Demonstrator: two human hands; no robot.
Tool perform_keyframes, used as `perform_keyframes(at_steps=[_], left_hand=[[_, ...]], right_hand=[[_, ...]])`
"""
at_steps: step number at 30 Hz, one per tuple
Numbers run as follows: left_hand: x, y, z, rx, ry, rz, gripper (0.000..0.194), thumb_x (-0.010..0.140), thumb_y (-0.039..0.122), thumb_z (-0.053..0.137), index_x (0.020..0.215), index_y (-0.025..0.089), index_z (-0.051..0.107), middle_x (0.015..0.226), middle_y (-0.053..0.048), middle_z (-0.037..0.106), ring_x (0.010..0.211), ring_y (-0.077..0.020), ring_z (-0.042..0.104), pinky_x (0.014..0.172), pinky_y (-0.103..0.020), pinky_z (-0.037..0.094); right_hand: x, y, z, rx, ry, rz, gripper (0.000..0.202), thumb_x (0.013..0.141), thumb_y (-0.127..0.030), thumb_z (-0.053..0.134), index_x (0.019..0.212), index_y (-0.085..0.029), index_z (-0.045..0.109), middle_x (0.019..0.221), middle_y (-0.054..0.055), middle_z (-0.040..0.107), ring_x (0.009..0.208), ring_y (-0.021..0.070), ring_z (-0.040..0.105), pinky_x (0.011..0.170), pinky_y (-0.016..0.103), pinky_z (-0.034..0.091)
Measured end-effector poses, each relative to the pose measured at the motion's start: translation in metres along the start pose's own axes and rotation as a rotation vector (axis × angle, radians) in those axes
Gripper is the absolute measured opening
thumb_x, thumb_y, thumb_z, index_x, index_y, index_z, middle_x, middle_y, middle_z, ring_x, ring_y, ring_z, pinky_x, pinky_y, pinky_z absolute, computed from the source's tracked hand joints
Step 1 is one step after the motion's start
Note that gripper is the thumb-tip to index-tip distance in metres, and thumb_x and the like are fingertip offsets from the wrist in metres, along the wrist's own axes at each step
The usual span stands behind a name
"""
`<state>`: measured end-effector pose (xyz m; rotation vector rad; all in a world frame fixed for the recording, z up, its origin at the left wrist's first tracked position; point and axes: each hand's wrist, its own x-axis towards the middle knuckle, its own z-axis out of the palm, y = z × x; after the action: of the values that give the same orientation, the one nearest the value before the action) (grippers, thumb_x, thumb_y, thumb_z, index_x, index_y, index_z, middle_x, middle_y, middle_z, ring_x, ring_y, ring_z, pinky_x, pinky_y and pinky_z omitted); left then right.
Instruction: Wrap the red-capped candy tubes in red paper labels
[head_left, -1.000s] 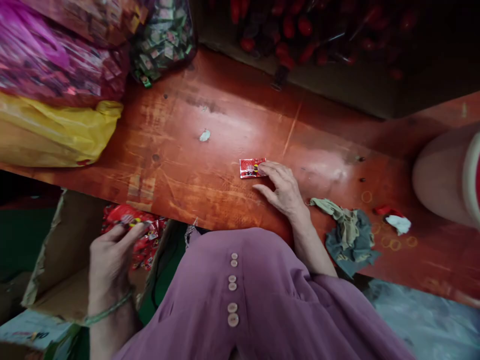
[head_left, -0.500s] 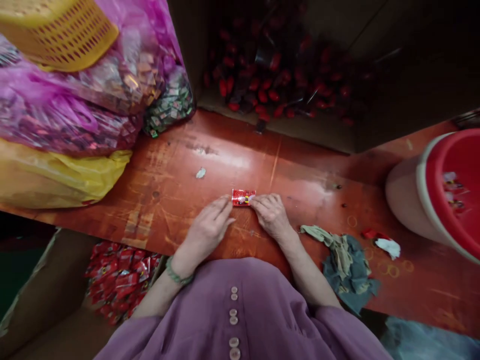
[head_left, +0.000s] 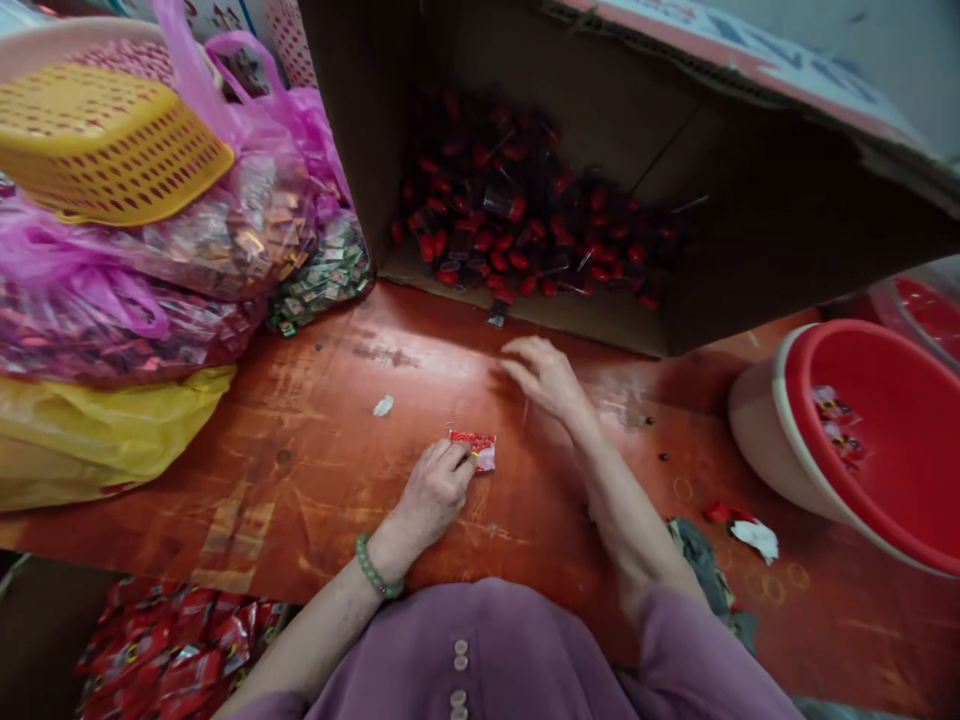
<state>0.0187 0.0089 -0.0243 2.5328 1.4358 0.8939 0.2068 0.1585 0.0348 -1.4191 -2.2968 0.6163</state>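
Left hand (head_left: 435,490) fingers pinch the red packet (head_left: 474,447); right hand (head_left: 544,375) fingers spread, empty.

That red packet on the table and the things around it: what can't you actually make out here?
- Red packet, head view: print too small; left hand covers one end.
- Cardboard box: red pieces in shadow.
- Red tub: cut off by the frame's edge.
- Right hand: blurred.

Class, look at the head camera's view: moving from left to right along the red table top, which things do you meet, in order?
Yellow plastic bag → white scrap → left hand → red packet → right hand → red and white bucket.
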Motion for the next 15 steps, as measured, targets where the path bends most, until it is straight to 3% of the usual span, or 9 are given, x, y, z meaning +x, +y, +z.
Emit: perform_keyframes(at_steps=[3, 7, 10, 15], left_hand=[[0.003, 0.001, -0.001, -0.055, -0.032, -0.038, 0.019, 0.095, 0.019, 0.055, 0.080, 0.016, 0.066, 0.079, -0.006, 0.065, 0.070, -0.0171, 0.052, 0.066, -0.029, 0.047], [0.006, 0.003, -0.004, -0.099, -0.035, -0.054, 0.020, 0.095, 0.025, 0.056, 0.081, 0.015, 0.066, 0.077, -0.005, 0.062, 0.069, -0.0164, 0.051, 0.065, -0.028, 0.046], [0.008, 0.004, -0.005, -0.125, -0.040, -0.069, 0.019, 0.095, 0.023, 0.056, 0.083, 0.015, 0.067, 0.077, -0.005, 0.062, 0.069, -0.0167, 0.052, 0.065, -0.029, 0.046], [0.009, 0.004, -0.003, -0.202, -0.019, -0.121, 0.019, 0.096, 0.016, 0.053, 0.084, 0.015, 0.068, 0.079, -0.006, 0.065, 0.072, -0.0172, 0.055, 0.069, -0.030, 0.050]], right_hand=[[0.065, 0.013, -0.003, -0.157, 0.104, 0.199, 0.037, 0.092, -0.026, 0.058, 0.127, -0.014, 0.063, 0.128, 0.017, 0.063, 0.120, 0.0310, 0.056, 0.104, 0.046, 0.042], [0.114, 0.018, 0.007, -0.309, 0.022, 0.299, 0.052, 0.088, -0.035, 0.065, 0.135, -0.015, 0.057, 0.138, 0.020, 0.054, 0.131, 0.0409, 0.045, 0.105, 0.055, 0.040], [0.115, 0.019, 0.022, -0.265, 0.037, 0.326, 0.052, 0.087, -0.031, 0.065, 0.134, -0.013, 0.055, 0.132, 0.022, 0.056, 0.124, 0.0391, 0.052, 0.102, 0.054, 0.043], [0.074, 0.018, 0.049, -0.001, 0.227, 0.273, 0.048, 0.080, -0.024, 0.069, 0.126, -0.013, 0.058, 0.123, 0.019, 0.063, 0.112, 0.0315, 0.060, 0.100, 0.046, 0.046]])
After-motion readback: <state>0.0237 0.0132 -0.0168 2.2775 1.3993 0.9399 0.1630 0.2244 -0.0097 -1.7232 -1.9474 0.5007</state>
